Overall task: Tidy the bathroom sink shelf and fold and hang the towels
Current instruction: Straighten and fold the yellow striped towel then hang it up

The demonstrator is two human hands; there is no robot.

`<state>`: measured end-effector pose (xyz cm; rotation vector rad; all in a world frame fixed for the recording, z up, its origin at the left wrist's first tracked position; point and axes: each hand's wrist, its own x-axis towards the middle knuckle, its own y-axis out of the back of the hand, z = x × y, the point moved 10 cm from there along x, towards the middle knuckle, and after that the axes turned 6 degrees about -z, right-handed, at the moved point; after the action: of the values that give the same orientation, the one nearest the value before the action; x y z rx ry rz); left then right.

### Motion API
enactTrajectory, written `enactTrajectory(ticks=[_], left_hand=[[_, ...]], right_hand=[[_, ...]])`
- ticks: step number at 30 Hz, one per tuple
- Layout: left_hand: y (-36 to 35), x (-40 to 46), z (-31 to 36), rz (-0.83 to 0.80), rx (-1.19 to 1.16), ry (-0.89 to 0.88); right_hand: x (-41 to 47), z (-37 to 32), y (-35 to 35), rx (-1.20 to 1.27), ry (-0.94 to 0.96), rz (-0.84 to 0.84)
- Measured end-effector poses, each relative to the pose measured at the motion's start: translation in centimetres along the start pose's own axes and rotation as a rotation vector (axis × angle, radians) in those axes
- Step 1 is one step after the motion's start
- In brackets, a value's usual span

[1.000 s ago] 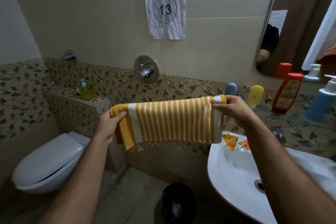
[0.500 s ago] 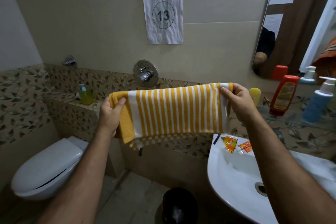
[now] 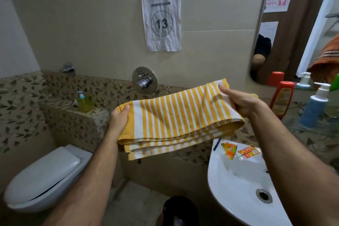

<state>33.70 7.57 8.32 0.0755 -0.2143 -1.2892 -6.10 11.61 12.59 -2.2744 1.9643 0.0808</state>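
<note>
A yellow and white striped towel [image 3: 176,121], folded into several layers, is stretched in the air between my hands, left of the sink. My left hand [image 3: 119,119] grips its left end, thumb on top. My right hand [image 3: 240,101] grips its right end, which sits higher. On the glass shelf [image 3: 311,130] at the right stand a red bottle [image 3: 281,97] and a blue pump bottle [image 3: 314,106]. An orange towel [image 3: 328,58] shows at the right edge, above the shelf.
A white sink [image 3: 236,181] at lower right has two orange sachets [image 3: 240,150] on its rim. White toilet [image 3: 44,178] at lower left, a green soap bottle [image 3: 83,102] on the ledge above. A black bin [image 3: 179,211] stands below. The mirror [image 3: 286,24] hangs at the right.
The towel has tipped from hanging upright to lying nearly flat, its folded layers now facing me. Both hands kept their hold; the right end rose toward the shelf.
</note>
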Motion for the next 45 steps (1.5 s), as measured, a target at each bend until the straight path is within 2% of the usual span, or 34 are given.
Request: enactTrajectory(ticks=[2, 4, 9, 12, 15, 18, 22, 24, 27, 34, 38, 41, 45], left_hand=[[0.0, 0.5, -1.1, -0.028, -0.019, 0.068], [0.1, 0.7, -2.3, -0.057, -0.017, 0.101], [0.1, -0.3, -7.6, -0.123, -0.128, 0.266], [-0.9, -1.0, -10.1, -0.14, -0.009, 0.359], [-3.2, -2.4, -7.9, -0.149, 0.199, 0.235], [-8.0, -4.5, -3.2, -0.299, 0.049, -0.01], [-12.9, -9.4, 1.6, -0.491, -0.111, -0.218], [-15.1, -11.2, 1.5, -0.605, -0.053, -0.264], [-17.3, -12.6, 0.1, -0.716, -0.025, -0.237], [-17.7, -12.8, 0.0, -0.665, 0.032, -0.313], [-17.2, -12.9, 0.1, -0.693, -0.037, -0.249], [-16.6, -12.3, -0.3, -0.669, -0.124, -0.142], [-15.7, -10.7, -2.3, -0.496, -0.498, 0.077]], right_hand=[[-0.3, 3.9, -1.1, -0.129, -0.174, -0.097], [0.1, 6.0, -1.1, -0.171, -0.23, -0.067], [1.2, 4.1, -1.5, -0.122, -0.136, -0.008], [2.0, 2.3, -3.1, -0.144, -0.058, 0.004], [2.1, 1.3, -5.9, -0.208, 0.006, 0.033], [2.7, 2.0, -8.6, -0.32, 0.003, 0.048], [3.5, 3.4, -9.8, -0.435, -0.029, 0.124], [3.8, 3.7, -9.2, -0.446, -0.047, 0.18], [3.9, 4.4, -8.5, -0.357, -0.082, 0.19], [3.1, 5.9, -7.6, -0.165, -0.103, 0.205], [3.1, 6.2, -7.2, -0.114, -0.108, 0.21], [2.9, 6.4, -8.7, 0.066, -0.072, 0.072], [1.9, 5.7, -12.2, 0.144, 0.124, -0.198]])
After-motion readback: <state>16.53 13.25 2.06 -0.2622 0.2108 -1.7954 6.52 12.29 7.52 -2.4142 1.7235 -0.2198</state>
